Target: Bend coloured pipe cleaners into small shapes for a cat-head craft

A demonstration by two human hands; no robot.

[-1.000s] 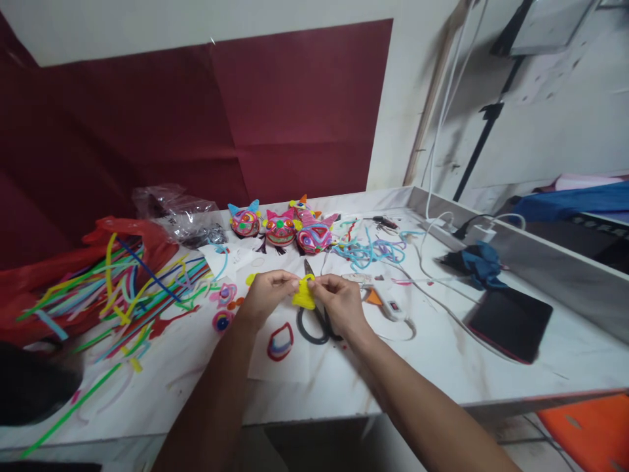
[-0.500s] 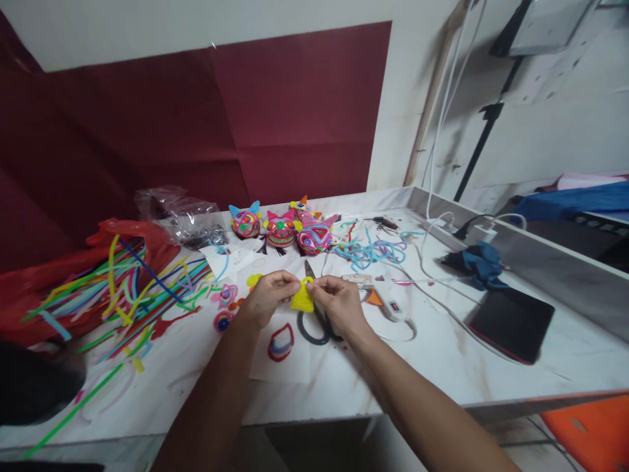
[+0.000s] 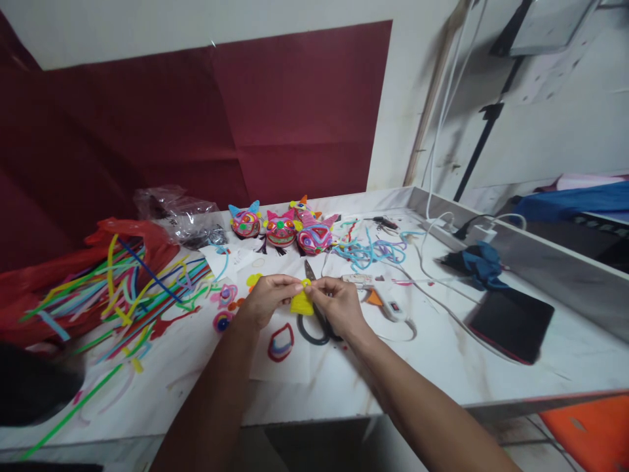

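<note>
The left hand [image 3: 265, 299] and right hand [image 3: 340, 304] pinched a yellow pipe-cleaner piece [image 3: 301, 304] between their fingertips, near scissors [image 3: 322, 320] on the desk [image 3: 422, 370]. Leftward, multicoloured pipe cleaners [image 3: 118, 278] lay partly in a red plastic bag [image 3: 163, 242], beside a clear plastic bag [image 3: 184, 211].

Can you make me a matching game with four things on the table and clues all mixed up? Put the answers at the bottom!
Things:
1. yellow piece
2. scissors
3. red plastic bag
4. creature heads

Clues:
A. dark-handled, partly hidden by the right hand
B. clustered near the back of the table
C. pinched between the left hand and the right hand
D. on the table's left side

Right pairs: 1-C, 2-A, 3-D, 4-B
</note>
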